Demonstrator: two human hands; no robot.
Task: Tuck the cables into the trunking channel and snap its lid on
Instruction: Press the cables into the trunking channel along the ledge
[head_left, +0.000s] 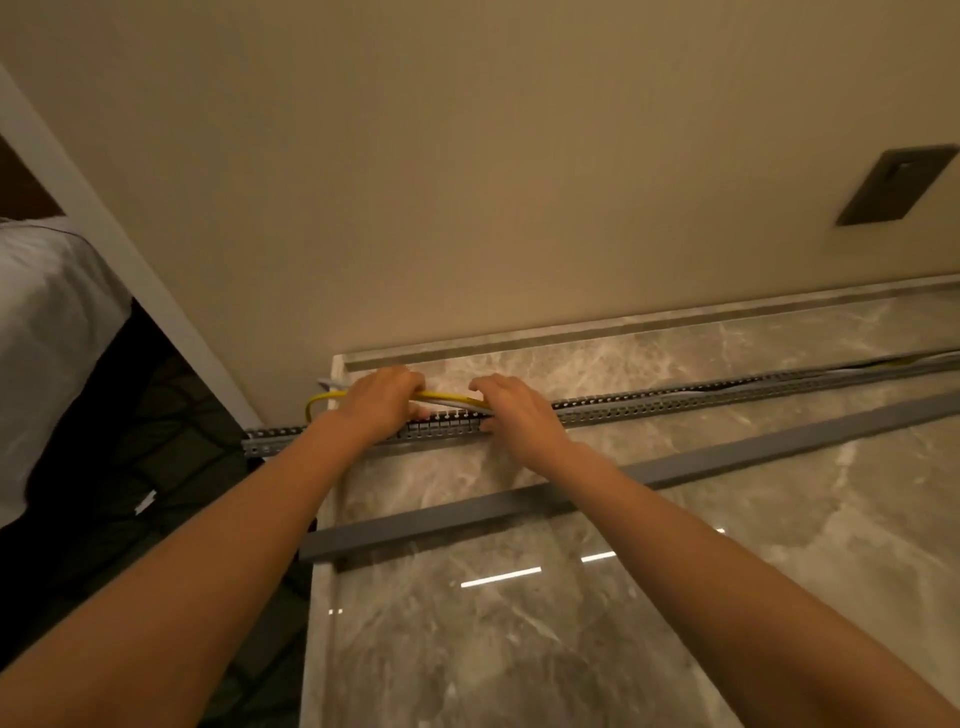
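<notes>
Hidden: fingertips of both hands curl out of sight behind the cables; the trunking channel (649, 410) runs off the right frame edge.
Channel axis: slotted grey trunking lies along the marble counter's (519, 649) back edge, its left end overhanging the counter's left edge.
Cables: yellow cable (447, 397) and grey cable (332, 383) loop out above the channel near the back-left corner.
Lid: grey lid (519, 506) lies loose, parallel, nearer the front.
Left hand (382, 402): clenched around the cables.
Right hand (511, 410): fingers pressing the cables down; whether it grips them, cannot tell.
</notes>
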